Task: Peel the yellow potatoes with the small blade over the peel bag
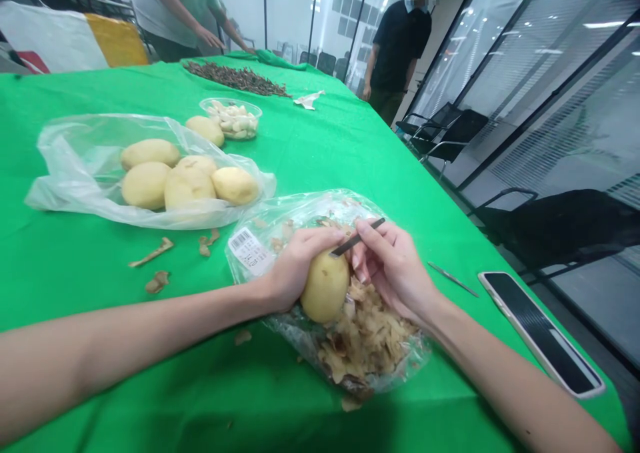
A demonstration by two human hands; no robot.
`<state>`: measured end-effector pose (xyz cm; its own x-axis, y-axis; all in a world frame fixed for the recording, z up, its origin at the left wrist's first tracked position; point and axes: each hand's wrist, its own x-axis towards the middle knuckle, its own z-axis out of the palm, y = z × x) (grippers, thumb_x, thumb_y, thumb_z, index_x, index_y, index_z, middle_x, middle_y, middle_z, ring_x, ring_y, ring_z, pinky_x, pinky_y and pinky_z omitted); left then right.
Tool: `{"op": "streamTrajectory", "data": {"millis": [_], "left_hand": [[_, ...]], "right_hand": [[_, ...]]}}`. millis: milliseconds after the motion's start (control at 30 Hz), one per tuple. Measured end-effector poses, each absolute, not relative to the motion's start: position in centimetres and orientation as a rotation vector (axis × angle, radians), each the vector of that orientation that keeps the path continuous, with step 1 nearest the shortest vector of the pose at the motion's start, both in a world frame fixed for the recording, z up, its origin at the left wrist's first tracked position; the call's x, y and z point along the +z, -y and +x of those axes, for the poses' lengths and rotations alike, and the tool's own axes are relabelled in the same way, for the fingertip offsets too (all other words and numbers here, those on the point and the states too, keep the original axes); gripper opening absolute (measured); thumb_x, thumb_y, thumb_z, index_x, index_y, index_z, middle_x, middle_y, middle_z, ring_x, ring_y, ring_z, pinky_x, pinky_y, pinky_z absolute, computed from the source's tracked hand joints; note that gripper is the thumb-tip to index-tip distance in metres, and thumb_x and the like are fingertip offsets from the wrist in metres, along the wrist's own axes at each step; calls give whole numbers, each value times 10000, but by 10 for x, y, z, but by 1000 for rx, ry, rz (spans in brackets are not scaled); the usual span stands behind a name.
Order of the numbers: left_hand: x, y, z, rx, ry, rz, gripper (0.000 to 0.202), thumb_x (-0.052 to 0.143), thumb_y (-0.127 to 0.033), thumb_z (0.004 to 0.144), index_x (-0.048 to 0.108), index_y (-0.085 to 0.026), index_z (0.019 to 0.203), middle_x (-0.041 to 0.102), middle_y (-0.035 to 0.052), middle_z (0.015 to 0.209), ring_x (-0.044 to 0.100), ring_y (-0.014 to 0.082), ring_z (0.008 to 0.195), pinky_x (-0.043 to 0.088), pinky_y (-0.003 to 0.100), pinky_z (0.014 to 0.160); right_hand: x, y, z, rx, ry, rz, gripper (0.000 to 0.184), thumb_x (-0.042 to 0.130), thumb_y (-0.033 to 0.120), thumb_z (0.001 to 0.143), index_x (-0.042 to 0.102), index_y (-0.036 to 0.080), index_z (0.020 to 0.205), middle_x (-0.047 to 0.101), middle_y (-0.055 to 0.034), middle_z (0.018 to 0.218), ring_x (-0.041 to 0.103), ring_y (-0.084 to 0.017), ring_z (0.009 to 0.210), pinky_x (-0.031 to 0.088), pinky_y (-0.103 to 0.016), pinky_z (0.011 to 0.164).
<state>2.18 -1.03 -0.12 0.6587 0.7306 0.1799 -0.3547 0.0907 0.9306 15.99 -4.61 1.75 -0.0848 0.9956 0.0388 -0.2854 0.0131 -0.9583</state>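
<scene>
My left hand (295, 269) is closed around a potato (325, 289) with pale yellow skin. In my right hand (393, 259), a thin dark flat blade (356, 237) is pinched between thumb and fingers, its lower end at the top of the potato. Under both hands lies a clear plastic bag (240, 239) with a white price label, and a heap of brown peelings (373, 336) rests on it. Just right of my right hand is a slim grey metal tool (453, 279); its kind is unclear.
Several potatoes (190, 185) sit in a translucent bag (75, 166). Behind them are another potato (205, 131) and a tub of peeled garlic cloves (237, 121). A phone (543, 333) lies at the right edge. Dark dried pieces (235, 79) are heaped farther back; two people stand beyond.
</scene>
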Motion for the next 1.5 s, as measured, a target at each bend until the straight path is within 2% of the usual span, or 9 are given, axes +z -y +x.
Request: {"op": "streamTrajectory", "data": {"millis": [467,667,967,1233,1500], "left_hand": [[-1,11,21,830,-389,1176,330,466,-234,891,639,-143,625,650,11,622,569,134,594,450,235,643],[-4,10,21,771,-372,1177,353,434,-264,907,635,-148,641,654,37,631,593,157,647,461,252,669],[-2,10,21,817,-380,1230,366,441,-256,896,623,-152,597,646,26,579,575,146,560,458,262,658],[0,10,22,824,-385,1244,393,435,-275,890,612,-152,561,646,39,606,589,157,594,460,263,653],[-3,10,23,823,-412,1154,343,472,-245,872,634,-152,584,640,26,586,565,145,559,456,263,646]], "right_hand": [[17,45,163,1406,1058,-955,412,717,437,789,638,145,509,567,7,423,505,-68,343,458,-159,361],[18,47,161,1368,1098,-938,394,715,435,799,628,147,544,581,8,432,528,-72,344,451,-151,352],[18,47,161,1345,1124,-933,369,710,433,808,624,151,585,590,14,443,526,-64,350,450,-146,370],[17,49,162,1312,1162,-962,344,717,448,799,645,152,637,630,3,495,551,-74,380,469,-159,386],[16,47,163,1354,1100,-933,377,700,434,814,618,157,573,601,15,461,514,-64,342,465,-153,364]]}}
